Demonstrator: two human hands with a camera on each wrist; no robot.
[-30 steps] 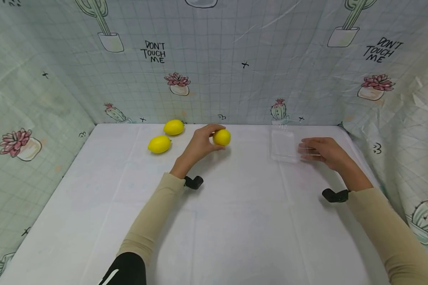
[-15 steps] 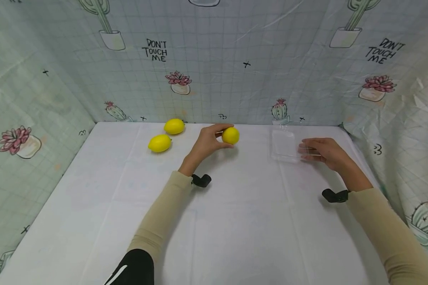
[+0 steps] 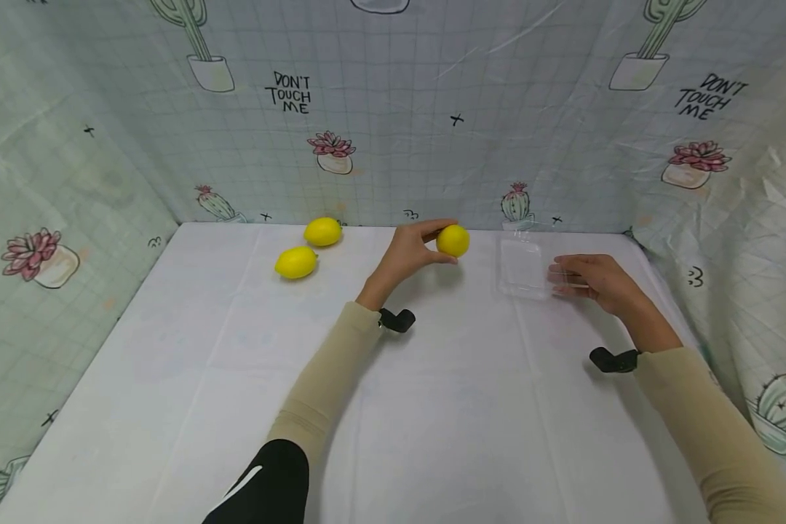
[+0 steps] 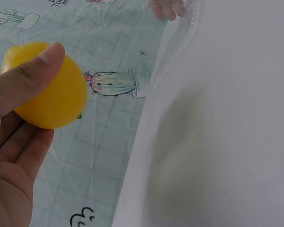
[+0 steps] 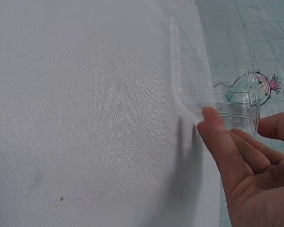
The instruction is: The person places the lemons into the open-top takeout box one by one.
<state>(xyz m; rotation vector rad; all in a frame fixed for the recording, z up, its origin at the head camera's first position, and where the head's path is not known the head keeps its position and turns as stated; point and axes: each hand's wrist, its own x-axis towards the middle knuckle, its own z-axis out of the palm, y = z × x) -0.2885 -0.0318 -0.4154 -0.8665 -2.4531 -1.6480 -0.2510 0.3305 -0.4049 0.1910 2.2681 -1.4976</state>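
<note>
My left hand (image 3: 409,251) holds a yellow lemon (image 3: 453,241) between thumb and fingers, raised over the table with its shadow below. In the left wrist view the thumb lies across the lemon (image 4: 52,94), and a small green tip shows at one end. At the right, my right hand (image 3: 589,278) grips the near side of a clear plastic container (image 3: 522,269). The right wrist view shows fingers against the container's wall (image 5: 227,101) and the thumb by its rim. Two more lemons, one (image 3: 296,263) nearer and one (image 3: 323,231) farther back, lie at the left.
A white cloth covers the table (image 3: 432,407). Behind it and along both sides hangs a patterned curtain (image 3: 393,109) with cactus drawings, meeting the table's back edge close behind the lemons and container.
My left hand has carried the lemon to the right and slightly up, toward the container. The right hand, the container and the two other lemons stay in place.
</note>
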